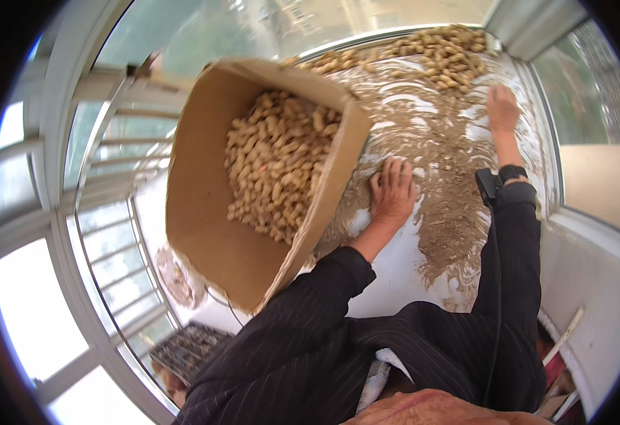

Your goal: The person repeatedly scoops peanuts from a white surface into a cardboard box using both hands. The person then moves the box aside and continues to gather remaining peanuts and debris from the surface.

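Observation:
A large cardboard box [204,163] stands tilted at the left, partly filled with unshelled peanuts [282,163]. Just right of the box, my left hand [393,190] rests on the dirt-streaked white surface [388,276] with its fingers stretched out. Brown dirt [441,191] lies smeared over much of that surface between my two hands. More peanuts [452,53] are heaped along the far edge by the window. Close to the right end of this heap, my right hand [503,108] is curled closed; its fingertips are hidden, so I cannot see whether it holds anything.
Window glass [310,25] borders the far side, and a window frame [540,134] runs along the right. A rack with rails [122,273] stands at the left, with a dark slatted crate [186,350] low beside it. A black cable [496,283] runs down my right sleeve.

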{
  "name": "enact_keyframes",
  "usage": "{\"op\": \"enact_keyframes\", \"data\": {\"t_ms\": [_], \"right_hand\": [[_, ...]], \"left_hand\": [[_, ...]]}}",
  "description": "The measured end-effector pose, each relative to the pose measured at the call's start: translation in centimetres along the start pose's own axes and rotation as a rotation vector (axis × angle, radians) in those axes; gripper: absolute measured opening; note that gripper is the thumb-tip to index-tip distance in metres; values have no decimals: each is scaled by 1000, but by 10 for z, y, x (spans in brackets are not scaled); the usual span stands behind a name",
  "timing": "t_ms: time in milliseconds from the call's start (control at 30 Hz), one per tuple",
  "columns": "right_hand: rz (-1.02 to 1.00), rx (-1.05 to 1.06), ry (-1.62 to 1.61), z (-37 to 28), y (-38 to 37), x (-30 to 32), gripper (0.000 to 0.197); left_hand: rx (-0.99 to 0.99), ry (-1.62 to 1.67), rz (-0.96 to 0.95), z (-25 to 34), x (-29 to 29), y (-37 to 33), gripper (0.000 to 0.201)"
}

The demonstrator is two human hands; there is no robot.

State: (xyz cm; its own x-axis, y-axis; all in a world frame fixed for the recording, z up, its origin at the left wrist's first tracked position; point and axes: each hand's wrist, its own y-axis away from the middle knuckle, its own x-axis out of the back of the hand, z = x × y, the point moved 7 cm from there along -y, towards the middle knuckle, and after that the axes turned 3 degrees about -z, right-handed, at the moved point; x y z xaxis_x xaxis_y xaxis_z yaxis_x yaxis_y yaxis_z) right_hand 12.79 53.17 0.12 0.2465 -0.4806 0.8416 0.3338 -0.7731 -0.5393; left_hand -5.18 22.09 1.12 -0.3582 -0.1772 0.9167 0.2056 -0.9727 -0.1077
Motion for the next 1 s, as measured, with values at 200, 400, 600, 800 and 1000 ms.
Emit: {"op": "enact_keyframes", "data": {"t_ms": [200,400,600,800,1000], "right_hand": [[-202,-374,-309,-12,-3,24,29],[-14,-155,-1097,-150,-84,173,30],[-399,492,-1604,-356,-95,292,26],[-206,474,-1402,-298,-116,224,40],[-303,-340,-442,-68,-110,27,49]], "left_hand": [[6,34,-8,0,7,0,43],[-1,2,40,-3,-3,3,45],[147,910,-42,-23,-60,10,46],[-80,-93,-16,-10,-23,8,46],[-30,-33,-1,6,6,-1,46]]}}
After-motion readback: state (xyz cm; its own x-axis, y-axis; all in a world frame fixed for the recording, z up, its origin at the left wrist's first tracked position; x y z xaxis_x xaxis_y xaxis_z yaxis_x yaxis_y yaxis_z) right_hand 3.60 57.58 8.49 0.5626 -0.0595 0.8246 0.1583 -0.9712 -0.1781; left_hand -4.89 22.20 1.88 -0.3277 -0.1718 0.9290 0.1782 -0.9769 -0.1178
